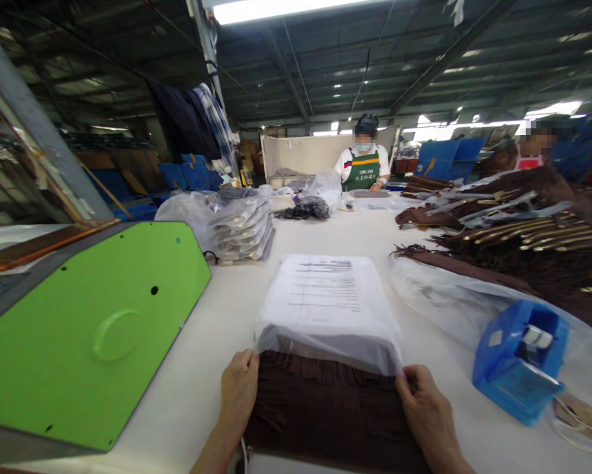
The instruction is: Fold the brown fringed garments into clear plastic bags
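Observation:
A clear plastic bag (325, 299) with printed text lies flat on the white table in front of me, its mouth facing me. Dark brown fringed fabric (330, 415) reaches from the near side up to the bag's mouth, and its far end shows dimly under the plastic. At the mouth's left corner my left hand (240, 385) pinches the bag's edge. My right hand (424, 401) grips the right corner of the same edge, thumb and fingers closed. The fabric lies between both hands.
A green machine panel (93, 329) stands at the left. To the right sits a blue tape dispenser (517, 355) by brown fringed pieces (533, 250). Bagged items (241, 227) are stacked beyond the panel. Across the table is a co-worker (362, 161) in a green apron.

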`<state>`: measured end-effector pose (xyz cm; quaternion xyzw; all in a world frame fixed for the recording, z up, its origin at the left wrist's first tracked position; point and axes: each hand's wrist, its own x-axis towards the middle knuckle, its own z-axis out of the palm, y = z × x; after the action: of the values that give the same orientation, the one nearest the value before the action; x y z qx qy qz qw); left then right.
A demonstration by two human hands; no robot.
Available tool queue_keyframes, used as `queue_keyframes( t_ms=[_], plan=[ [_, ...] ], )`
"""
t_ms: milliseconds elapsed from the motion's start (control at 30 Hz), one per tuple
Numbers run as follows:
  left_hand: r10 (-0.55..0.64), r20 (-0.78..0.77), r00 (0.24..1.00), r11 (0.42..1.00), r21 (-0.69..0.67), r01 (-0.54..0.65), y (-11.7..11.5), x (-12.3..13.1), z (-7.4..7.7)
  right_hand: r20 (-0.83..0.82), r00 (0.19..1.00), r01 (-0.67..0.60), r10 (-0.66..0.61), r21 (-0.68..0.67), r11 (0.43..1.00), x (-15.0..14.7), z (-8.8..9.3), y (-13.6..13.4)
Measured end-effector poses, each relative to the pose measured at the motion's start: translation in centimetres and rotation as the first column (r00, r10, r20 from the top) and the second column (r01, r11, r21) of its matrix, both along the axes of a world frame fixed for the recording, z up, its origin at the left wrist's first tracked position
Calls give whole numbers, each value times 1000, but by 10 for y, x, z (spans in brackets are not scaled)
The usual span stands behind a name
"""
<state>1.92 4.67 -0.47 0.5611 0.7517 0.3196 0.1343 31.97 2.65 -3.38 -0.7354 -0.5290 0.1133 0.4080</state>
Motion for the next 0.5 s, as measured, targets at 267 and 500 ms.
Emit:
queue_keyframes(
  t_ms=[267, 500],
  plan=[
    [39, -98, 994, 999, 28, -36, -21, -10, -3, -1, 1000, -1, 1, -24, 1000, 3, -3, 2],
    [-172, -96, 980, 980, 88, 181, -48, -29, -21, -42, 999, -29, 30, 39, 999, -2, -4, -4]
  ],
)
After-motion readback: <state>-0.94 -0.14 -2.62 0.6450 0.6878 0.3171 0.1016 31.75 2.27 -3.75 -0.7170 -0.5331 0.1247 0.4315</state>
